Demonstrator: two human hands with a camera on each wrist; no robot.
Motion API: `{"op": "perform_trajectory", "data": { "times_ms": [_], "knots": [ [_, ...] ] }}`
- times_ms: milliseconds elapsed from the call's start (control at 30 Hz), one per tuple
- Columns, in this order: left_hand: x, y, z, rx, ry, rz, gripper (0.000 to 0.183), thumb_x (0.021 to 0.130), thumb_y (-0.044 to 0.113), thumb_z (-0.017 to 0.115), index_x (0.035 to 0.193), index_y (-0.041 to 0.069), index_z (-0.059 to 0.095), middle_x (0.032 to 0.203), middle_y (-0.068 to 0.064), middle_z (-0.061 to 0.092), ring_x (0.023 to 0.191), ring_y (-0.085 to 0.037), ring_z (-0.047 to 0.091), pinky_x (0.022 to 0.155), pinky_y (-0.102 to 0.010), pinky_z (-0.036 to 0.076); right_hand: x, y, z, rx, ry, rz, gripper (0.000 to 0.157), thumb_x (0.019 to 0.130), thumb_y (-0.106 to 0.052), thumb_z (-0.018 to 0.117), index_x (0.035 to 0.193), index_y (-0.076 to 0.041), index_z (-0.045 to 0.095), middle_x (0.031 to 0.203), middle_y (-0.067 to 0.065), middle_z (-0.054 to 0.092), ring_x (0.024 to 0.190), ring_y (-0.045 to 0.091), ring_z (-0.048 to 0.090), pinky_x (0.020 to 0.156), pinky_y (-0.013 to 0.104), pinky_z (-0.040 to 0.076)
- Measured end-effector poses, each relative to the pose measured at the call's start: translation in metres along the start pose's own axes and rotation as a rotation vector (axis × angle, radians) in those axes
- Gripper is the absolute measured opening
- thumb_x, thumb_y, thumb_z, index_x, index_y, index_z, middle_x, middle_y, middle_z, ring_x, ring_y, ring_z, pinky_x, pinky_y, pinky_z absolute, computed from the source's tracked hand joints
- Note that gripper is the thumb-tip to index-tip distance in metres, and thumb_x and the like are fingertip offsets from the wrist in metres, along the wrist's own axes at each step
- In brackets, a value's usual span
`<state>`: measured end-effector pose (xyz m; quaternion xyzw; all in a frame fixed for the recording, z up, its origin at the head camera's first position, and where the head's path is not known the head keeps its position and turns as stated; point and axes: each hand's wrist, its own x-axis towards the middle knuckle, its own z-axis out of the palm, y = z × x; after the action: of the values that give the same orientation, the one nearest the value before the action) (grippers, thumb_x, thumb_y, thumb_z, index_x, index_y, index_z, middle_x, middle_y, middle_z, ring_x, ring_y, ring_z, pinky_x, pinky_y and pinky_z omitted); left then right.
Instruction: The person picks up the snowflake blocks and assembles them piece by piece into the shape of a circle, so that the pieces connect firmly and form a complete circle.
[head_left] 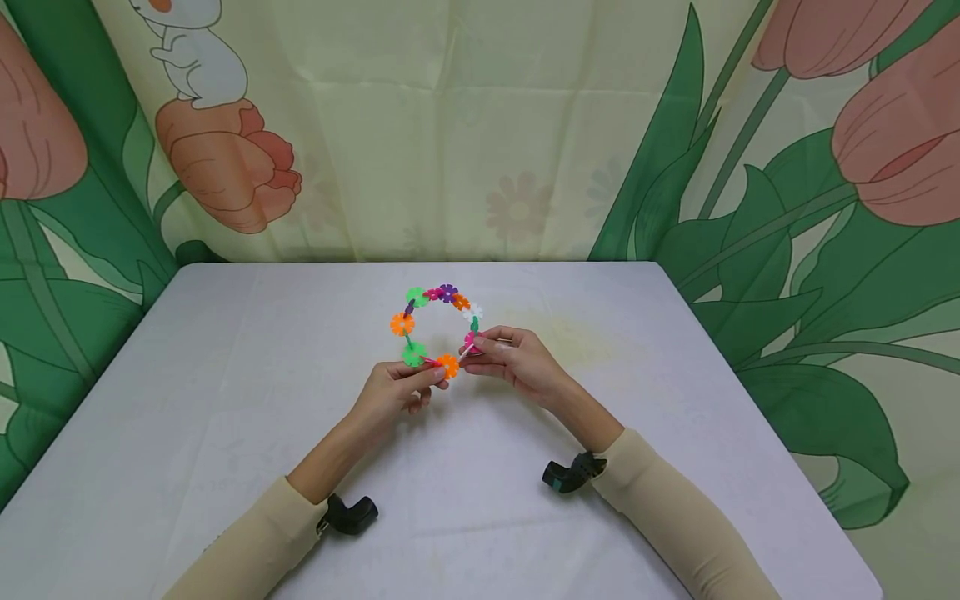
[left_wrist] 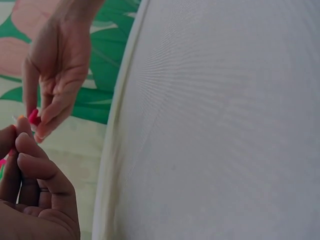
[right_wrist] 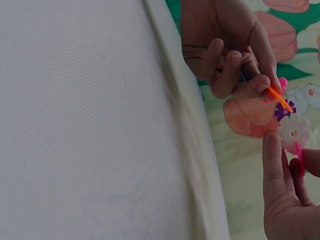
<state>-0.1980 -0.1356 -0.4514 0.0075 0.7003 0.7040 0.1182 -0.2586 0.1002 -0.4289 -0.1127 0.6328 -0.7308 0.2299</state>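
A ring of slotted, flower-shaped plastic discs [head_left: 402,323] in orange, green, purple, pink and white is held up above the table. At its lower edge my left hand [head_left: 392,390] pinches an orange disc [head_left: 448,366] between thumb and finger. On the ring's right side, my right hand [head_left: 523,363] pinches a pink disc [right_wrist: 300,156] between thumb and fingers. Between the two hands stands a white disc [right_wrist: 293,133], seen nearly edge-on in the head view; a right fingertip lies against it. Most of the ring falls outside the left wrist view.
A white cloth covers the table [head_left: 247,400]. Behind it hangs a curtain [head_left: 450,167] printed with tulips, leaves and a rabbit on a carrot. Black wrist cameras [head_left: 351,515] sit at both beige sleeves [head_left: 675,508].
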Motion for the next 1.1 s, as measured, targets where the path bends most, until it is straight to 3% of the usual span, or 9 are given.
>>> {"op": "perform_trajectory", "data": {
  "times_ms": [433, 1100],
  "knots": [
    [0.001, -0.001, 0.001, -0.004, 0.044, -0.031, 0.029, 0.099, 0.03, 0.076, 0.11, 0.004, 0.081, 0.093, -0.007, 0.08, 0.068, -0.013, 0.056, 0.061, -0.023, 0.044, -0.003, 0.001, 0.005, 0.011, 0.001, -0.034, 0.015, 0.107, -0.004, 0.059, 0.116, 0.007, 0.062, 0.103, 0.008, 0.079, 0.096, 0.02, 0.08, 0.091, 0.036, 0.063],
    [0.001, -0.004, 0.004, -0.03, 0.089, -0.045, 0.031, 0.1, 0.027, 0.073, 0.113, 0.0, 0.079, 0.084, 0.007, 0.079, 0.068, -0.01, 0.054, 0.06, -0.021, 0.042, -0.003, 0.006, 0.011, 0.056, 0.064, -0.064, 0.005, 0.105, 0.002, 0.059, 0.104, 0.001, 0.065, 0.105, 0.01, 0.08, 0.096, 0.018, 0.08, 0.093, 0.04, 0.062]
  ]
}}
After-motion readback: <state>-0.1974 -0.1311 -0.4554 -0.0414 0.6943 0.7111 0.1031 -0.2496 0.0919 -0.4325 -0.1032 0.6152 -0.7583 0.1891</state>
